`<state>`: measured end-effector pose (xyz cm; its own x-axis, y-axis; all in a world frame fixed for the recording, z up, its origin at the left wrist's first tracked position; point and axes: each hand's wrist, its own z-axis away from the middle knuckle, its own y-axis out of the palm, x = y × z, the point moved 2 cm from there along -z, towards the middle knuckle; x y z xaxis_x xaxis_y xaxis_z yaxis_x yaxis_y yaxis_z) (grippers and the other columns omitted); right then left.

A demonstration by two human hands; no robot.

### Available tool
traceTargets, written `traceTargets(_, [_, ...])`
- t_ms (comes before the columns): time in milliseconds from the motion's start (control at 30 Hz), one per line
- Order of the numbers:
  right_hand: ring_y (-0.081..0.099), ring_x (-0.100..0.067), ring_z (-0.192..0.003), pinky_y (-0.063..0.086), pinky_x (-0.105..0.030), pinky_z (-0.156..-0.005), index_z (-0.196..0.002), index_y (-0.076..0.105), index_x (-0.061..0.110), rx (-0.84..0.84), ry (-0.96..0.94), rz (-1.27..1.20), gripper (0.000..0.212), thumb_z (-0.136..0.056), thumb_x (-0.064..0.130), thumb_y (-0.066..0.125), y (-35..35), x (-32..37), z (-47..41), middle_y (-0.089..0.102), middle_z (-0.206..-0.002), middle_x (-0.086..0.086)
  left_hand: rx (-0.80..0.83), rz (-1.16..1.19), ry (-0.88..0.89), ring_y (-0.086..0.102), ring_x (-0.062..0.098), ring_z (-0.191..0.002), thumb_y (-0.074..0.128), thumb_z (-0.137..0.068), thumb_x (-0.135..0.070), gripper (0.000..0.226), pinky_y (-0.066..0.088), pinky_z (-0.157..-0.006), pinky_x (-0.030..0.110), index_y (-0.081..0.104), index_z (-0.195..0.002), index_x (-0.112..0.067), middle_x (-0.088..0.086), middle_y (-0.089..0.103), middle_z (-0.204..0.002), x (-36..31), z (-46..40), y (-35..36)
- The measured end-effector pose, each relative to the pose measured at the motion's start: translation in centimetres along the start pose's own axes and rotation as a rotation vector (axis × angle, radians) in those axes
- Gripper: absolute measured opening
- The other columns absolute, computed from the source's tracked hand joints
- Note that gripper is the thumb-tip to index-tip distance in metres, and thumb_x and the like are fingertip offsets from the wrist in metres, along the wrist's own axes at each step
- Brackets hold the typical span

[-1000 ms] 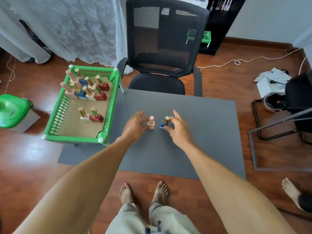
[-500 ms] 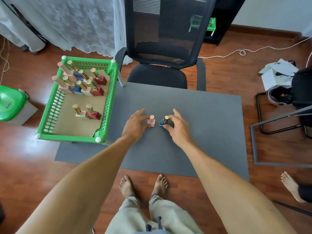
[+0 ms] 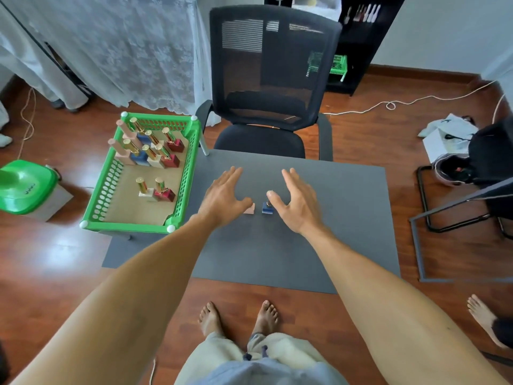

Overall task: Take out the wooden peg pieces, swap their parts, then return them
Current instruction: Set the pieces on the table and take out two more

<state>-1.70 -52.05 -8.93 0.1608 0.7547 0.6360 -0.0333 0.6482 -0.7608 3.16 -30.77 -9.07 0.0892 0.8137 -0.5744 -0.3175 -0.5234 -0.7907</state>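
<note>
Hands spread open above two peg pieces.
Left hand (image 3: 222, 198) and right hand (image 3: 294, 201) are held unclenched; pink peg piece (image 3: 249, 209) and blue peg piece (image 3: 267, 208) are flanked mid-desk (image 3: 347, 218).

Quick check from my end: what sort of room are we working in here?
Most likely a room in a home, used as a workspace: wooden floor, lace curtain, a mesh office chair at a low grey table, and bare feet.

Thumbs seemingly hide pink peg piece (image 3: 250, 209) top.

A black mesh chair (image 3: 266, 79) stands behind the grey table (image 3: 333, 218) (a white cable (image 3: 416, 100) trails nearby).
</note>
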Motion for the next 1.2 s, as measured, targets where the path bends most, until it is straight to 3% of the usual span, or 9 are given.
traceTargets(200, [0.018,-0.023,-0.16,0.014,-0.046,-0.129,-0.164,0.028,0.026,-0.067,-0.067,0.023,0.077,-0.1,0.068,0.041,-2.9,2.7,-1.4,0.019,-0.174,-0.004,-0.109,-0.163,0.076,0.008,0.021,-0.157,0.057,-0.089,-0.061,0.089,0.012,-0.126,0.044,0.02,-0.162,-0.028,0.0,0.013,-0.17,-3.5,-0.4,-4.9])
traceTargets(433, [0.021,-0.024,-0.159,0.014,-0.049,-0.13,-0.163,0.03,0.02,-0.108,-0.173,0.071,0.071,-0.105,0.06,0.04,-4.2,7.0,-1.5,0.021,-0.173,-0.006,-0.226,-0.215,0.093,0.011,0.023,-0.157,0.052,-0.089,-0.067,0.088,0.013,-0.125,0.046,0.018,-0.162,-0.032,0.0,0.015,-0.17,-4.3,1.2,-10.0])
traceTargets(767, [0.023,-0.022,-0.159,0.018,-0.049,-0.128,-0.163,0.032,0.016,-0.102,-0.254,0.054,0.069,-0.106,0.055,0.043,0.4,14.6,0.0,0.024,-0.173,-0.008,-0.331,-0.19,0.062,0.014,0.02,-0.156,0.05,-0.09,-0.064,0.081,0.014,-0.124,0.047,0.027,-0.16,-0.031,-0.002,0.022,-0.168,2.7,6.3,-16.3])
traceTargets(900, [0.025,-0.024,-0.158,0.021,-0.047,-0.127,-0.162,0.033,0.017,-0.078,-0.251,0.048,0.073,-0.104,0.059,0.044,3.5,17.2,0.8,0.024,-0.172,-0.008,-0.335,-0.128,0.089,0.018,0.017,-0.155,0.052,-0.083,-0.054,0.076,0.025,-0.122,0.048,0.039,-0.154,-0.03,-0.007,0.033,-0.163,6.8,8.2,-18.3])
traceTargets(1067, [0.033,-0.029,-0.154,0.03,-0.047,-0.119,-0.157,0.04,0.016,-0.039,-0.24,0.069,0.073,-0.099,0.058,0.055,7.0,19.7,1.9,0.033,-0.168,-0.012,-0.296,-0.181,0.106,0.028,0.02,-0.151,0.061,-0.081,-0.045,0.075,0.032,-0.117,0.046,0.039,-0.152,-0.029,-0.003,0.034,-0.163,11.1,9.7,-19.2])
traceTargets(1200, [0.051,-0.027,-0.128,0.038,-0.039,-0.096,-0.136,0.055,0.019,-0.056,-0.244,0.029,0.055,-0.093,0.053,0.063,9.0,21.1,2.9,0.054,-0.144,-0.007,-0.186,-0.182,0.062,0.02,0.018,-0.155,0.065,-0.085,-0.039,0.084,0.024,-0.124,0.044,0.03,-0.16,-0.024,-0.001,0.024,-0.168,14.1,9.7,-18.9])
